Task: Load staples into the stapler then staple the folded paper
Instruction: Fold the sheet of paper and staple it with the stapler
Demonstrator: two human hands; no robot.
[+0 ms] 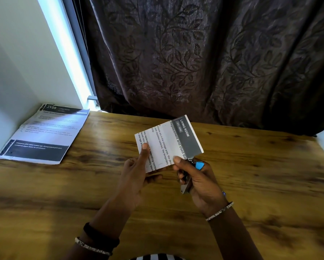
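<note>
1. Brown curtain (pixel 213 62) with a leaf pattern hangs behind the table and fills the upper part of the view.
2. Wooden table (pixel 270 184) with a dark grain lies under both hands.
3. A stack of printed sheets (pixel 44 134) lies flat at the far left corner of the table, well apart from the hands.
4. The folded paper (pixel 168 143) is held in the air above the middle of the table, between the two hands, with its printed side toward the camera.
5. The left hand (pixel 136 177) pinches the left lower part of the folded paper: the thumb presses on the front and the other fingers are curled behind it.
6. The right hand (pixel 200 181) grips the stapler, its fingers are closed around the body, and its thumb lies at the lower edge of the paper.
7. The stapler (pixel 186 187) is metal with a blue part, and its front end meets the lower right corner of the folded paper.
8. A beaded bracelet (pixel 220 211) sits on the right wrist.
</note>
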